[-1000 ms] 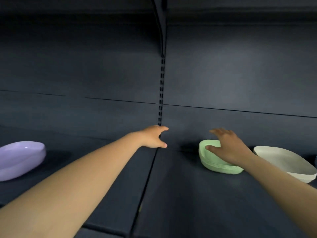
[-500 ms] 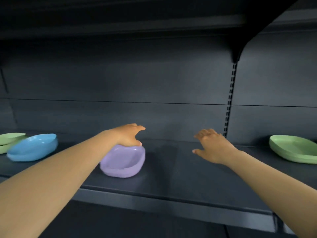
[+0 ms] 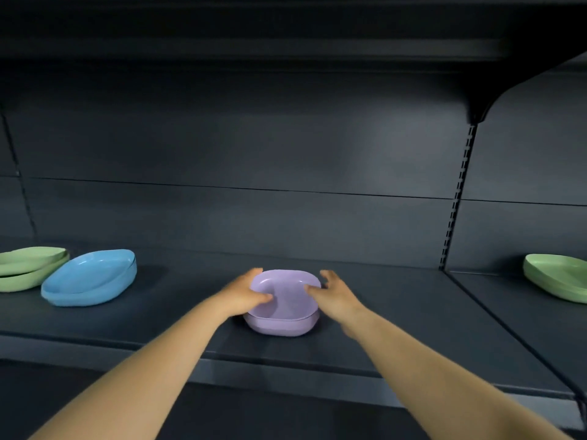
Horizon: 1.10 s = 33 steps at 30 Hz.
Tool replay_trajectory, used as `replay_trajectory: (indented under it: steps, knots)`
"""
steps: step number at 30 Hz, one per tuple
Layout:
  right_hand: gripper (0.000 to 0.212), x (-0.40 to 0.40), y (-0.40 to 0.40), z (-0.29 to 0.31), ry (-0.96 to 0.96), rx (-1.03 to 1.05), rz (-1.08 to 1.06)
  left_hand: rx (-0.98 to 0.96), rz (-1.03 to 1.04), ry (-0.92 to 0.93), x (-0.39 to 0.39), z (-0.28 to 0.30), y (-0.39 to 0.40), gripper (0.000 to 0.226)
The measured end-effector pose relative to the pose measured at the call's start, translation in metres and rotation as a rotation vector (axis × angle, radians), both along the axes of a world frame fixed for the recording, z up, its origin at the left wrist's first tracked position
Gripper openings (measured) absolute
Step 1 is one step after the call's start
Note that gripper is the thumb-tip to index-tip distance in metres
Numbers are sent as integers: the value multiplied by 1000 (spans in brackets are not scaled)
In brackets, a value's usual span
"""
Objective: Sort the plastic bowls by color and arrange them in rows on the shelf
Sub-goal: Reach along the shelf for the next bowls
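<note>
Now purple bowls (image 3: 282,304) sit between both hands' fingers (image 3: 327,277).

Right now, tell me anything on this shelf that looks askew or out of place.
The blue bowls lie tilted, leaning against the green bowls at far left. More green bowls sit far right, so green is split. The purple bowls, between the left hand and the right hand, sit level.

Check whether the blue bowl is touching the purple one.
No, the blue bowl sits apart to the left of the purple bowl, with bare shelf between them.
</note>
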State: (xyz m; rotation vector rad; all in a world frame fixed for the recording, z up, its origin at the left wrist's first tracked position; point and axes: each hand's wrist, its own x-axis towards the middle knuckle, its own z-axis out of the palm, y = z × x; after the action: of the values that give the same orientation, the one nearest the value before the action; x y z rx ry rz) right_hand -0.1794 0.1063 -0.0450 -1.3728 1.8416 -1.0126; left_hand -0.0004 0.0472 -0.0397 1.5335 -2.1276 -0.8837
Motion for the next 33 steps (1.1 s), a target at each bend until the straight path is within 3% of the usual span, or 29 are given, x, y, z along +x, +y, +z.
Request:
replay_trajectory:
  steps: [3,11,17,27,33]
  knots:
    - [31,13,-4,-8,-164,-10,-16,73,61,254,-2,-13,-2,56]
    - [51,16,-9,-8,-428,4,-121,210,167,551,-11,-21,-1,60]
    - [57,-20,25,-6,-471,-176,-76,282,207,731,-48,-9,17,44]
    - [65,-198,116,21,-433,-318,-238,336,16,843,-240,6,92,48]
    - [67,-330,157,18,-411,-304,-329,404,21,838,-373,4,137,49]
